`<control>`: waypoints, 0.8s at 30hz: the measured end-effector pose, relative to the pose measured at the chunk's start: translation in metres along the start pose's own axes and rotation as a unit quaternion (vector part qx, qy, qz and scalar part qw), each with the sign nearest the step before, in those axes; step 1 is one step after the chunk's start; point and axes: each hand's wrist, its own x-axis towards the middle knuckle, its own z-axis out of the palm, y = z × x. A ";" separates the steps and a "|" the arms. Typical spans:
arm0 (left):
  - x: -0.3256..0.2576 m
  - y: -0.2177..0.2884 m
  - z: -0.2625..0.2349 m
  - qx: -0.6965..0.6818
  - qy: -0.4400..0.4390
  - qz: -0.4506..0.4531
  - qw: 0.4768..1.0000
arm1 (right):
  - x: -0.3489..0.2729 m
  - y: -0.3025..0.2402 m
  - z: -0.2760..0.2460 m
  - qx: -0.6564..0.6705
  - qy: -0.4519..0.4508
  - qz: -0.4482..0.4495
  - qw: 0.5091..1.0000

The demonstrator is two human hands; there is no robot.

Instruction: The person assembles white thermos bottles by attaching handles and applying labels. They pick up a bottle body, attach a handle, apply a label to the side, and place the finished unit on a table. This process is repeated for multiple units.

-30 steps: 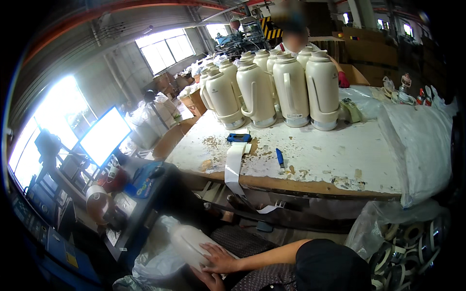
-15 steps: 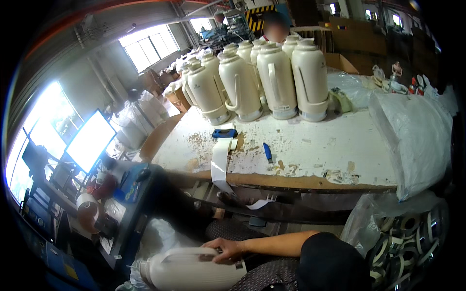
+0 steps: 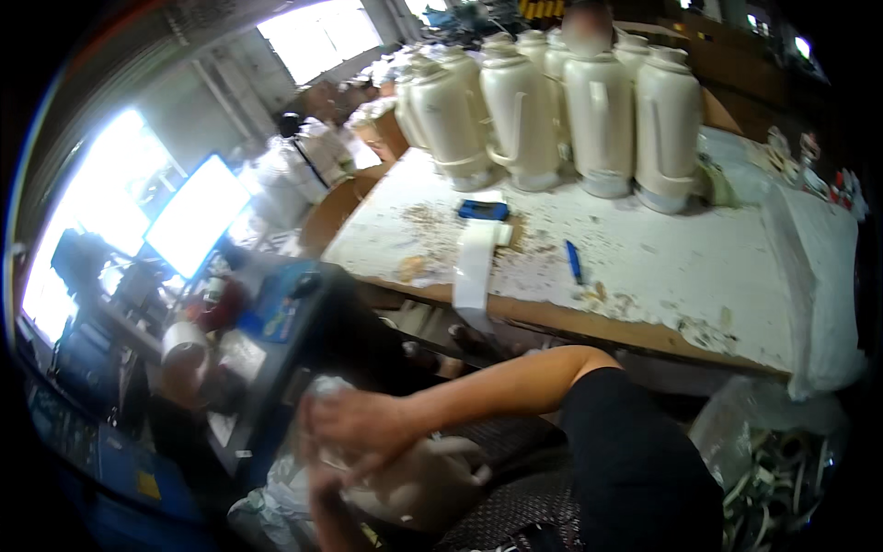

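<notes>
A cream vacuum flask (image 3: 428,488) lies across my lap, its handle on the upper side. My right hand (image 3: 363,425) reaches across to the flask's left end and covers it. Just below, my left hand (image 3: 328,488) is at the same end, close to the right one. Both hands are smeared by motion, so I cannot make out their fingers or what they grip. Translucent plastic (image 3: 276,492) lies beside the flask on the left.
Several cream flasks stand on the worn white table (image 3: 681,267). A blue cutter (image 3: 574,262), a blue tool (image 3: 484,211) and a white label strip (image 3: 474,276) lie nearer. A lit monitor (image 3: 198,216) is left; a bag of rings (image 3: 782,469) is right. A person is behind the flasks.
My right hand has moved left from the flask's side to its left end. My left hand has come into view there. The view has shifted, and the flask appears turned.
</notes>
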 end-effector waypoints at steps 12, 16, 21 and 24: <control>-0.040 -0.071 -0.027 -0.176 -0.130 0.030 0.975 | -0.021 -0.034 0.020 0.119 -0.087 -0.077 0.986; -0.068 -0.075 -0.026 -0.149 -0.105 0.001 0.983 | -0.030 -0.060 0.028 0.112 -0.066 -0.054 0.990; -0.083 -0.075 -0.024 -0.158 -0.109 -0.017 0.981 | -0.031 -0.063 0.048 0.127 0.006 -0.091 0.988; -0.081 -0.059 -0.021 -0.166 -0.121 -0.004 0.979 | -0.029 -0.069 0.042 0.118 -0.017 -0.082 0.989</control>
